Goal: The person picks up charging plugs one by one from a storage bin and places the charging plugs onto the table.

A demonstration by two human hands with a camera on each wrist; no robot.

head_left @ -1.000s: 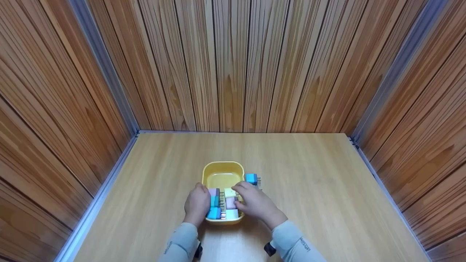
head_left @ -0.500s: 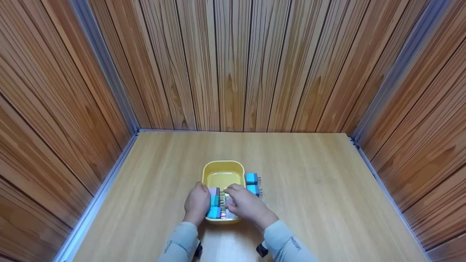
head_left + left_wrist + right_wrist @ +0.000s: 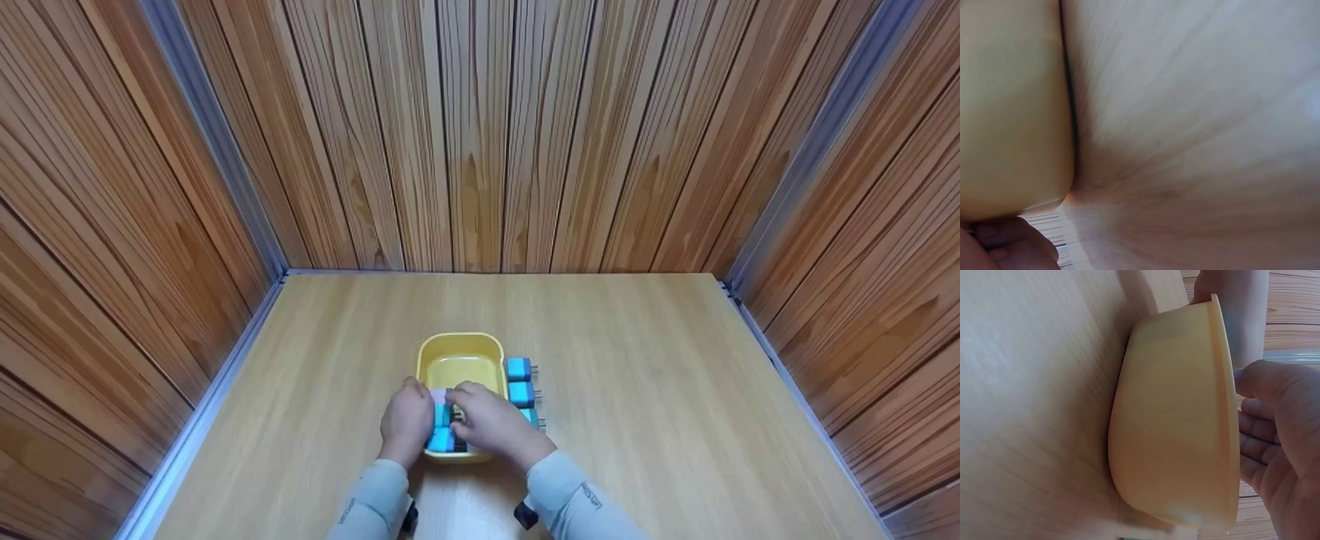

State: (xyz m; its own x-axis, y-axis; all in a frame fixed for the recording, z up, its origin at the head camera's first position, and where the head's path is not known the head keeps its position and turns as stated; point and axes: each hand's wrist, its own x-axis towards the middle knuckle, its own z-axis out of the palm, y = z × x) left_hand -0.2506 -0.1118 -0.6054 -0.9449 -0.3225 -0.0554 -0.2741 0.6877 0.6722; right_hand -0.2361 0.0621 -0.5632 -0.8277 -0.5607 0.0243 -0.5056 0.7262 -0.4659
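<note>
A yellow plastic basin [image 3: 460, 341] stands on the table, its near half holding plug adapters with metal prongs. My left hand [image 3: 407, 420] grips the basin's left side, beside a column of a pale purple plug adapter [image 3: 437, 395], a cyan one [image 3: 441, 415] and a blue one [image 3: 440, 439]. Over the near right part of the basin, my right hand [image 3: 491, 424] reaches in, thumb and index finger right at this column's prongs. Whether it pinches one I cannot tell. It hides most of the adapters under it. In the right wrist view its curled fingers [image 3: 1258, 433] show beyond the rim.
Outside the basin's right wall, a column of blue-cyan plug adapters [image 3: 519, 369] lies with prongs to the right, the nearest partly behind my right wrist. Wood-patterned panels [image 3: 480, 150] enclose the table [image 3: 637, 360] at the back and both sides.
My right hand has shifted left across the basin, from the right column of adapters to the left one. More blue-cyan adapters outside the basin came into sight. My left hand stayed put.
</note>
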